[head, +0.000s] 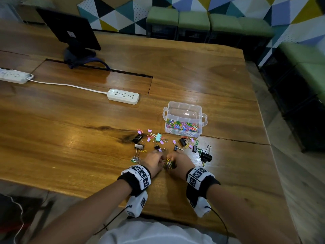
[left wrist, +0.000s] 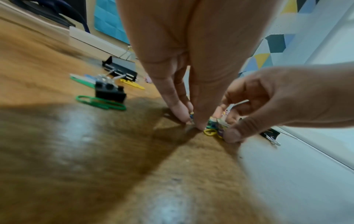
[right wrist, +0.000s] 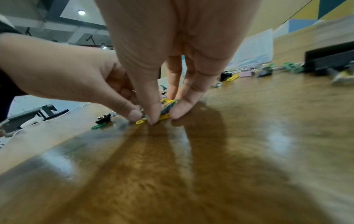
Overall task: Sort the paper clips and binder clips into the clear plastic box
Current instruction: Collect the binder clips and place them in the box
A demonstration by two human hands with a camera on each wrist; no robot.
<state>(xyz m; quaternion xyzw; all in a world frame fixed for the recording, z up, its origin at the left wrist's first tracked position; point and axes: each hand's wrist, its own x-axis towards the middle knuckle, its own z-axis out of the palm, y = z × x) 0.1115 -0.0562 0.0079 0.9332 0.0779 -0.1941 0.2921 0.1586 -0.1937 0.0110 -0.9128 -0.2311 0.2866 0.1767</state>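
Both hands meet over a small bunch of coloured paper clips [head: 168, 164] near the front edge of the wooden table [head: 73, 138]: the left hand [head: 152, 163] pinches the bunch with fingertips pressed to the wood, and the right hand [head: 181, 162] pinches it from the other side with thumb and curled fingers. From the left wrist view the left fingertips [left wrist: 182, 112] touch the tabletop with a yellow clip showing just beside them. Beyond the hands, loose binder clips and paper clips lie scattered, among them a black binder clip [head: 205, 156] to the right, a mint binder clip [head: 158, 137] and several small pink ones. Farther toward the right edge stands the clear plastic box [head: 183, 118], open, its nearest compartment holding a heap of coloured paper clips. A white power strip [head: 123, 96] lies toward the table's middle, and a dark monitor [head: 70, 30] stands near the far left corner.
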